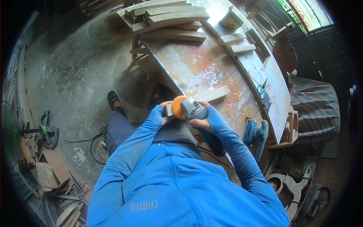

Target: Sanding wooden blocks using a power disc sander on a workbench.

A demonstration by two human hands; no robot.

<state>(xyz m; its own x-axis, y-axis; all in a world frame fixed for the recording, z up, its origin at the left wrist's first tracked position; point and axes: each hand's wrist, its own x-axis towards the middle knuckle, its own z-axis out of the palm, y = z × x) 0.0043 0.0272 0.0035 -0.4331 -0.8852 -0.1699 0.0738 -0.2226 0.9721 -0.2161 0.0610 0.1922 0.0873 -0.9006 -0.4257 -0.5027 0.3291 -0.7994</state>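
A pale wooden piece (216, 94) slants over the near edge of the worktable. My left hand (162, 113) is closed round its near end. My right hand (204, 118) grips an angle grinder (193, 108) by its grey head, and the tool's dark teal body hangs down under my right forearm. The grinder's round orange disc (177, 107) lies over the wood close to my left fingers; I cannot tell whether it is spinning.
A blue sander (255, 134) stands at the table's right corner. Curved wooden pieces (176, 19) are stacked at the far end. Scissors (261, 90) lie on the white board (278, 98). A black cable (92, 140) trails on the floor at left, near wood scraps (47, 178).
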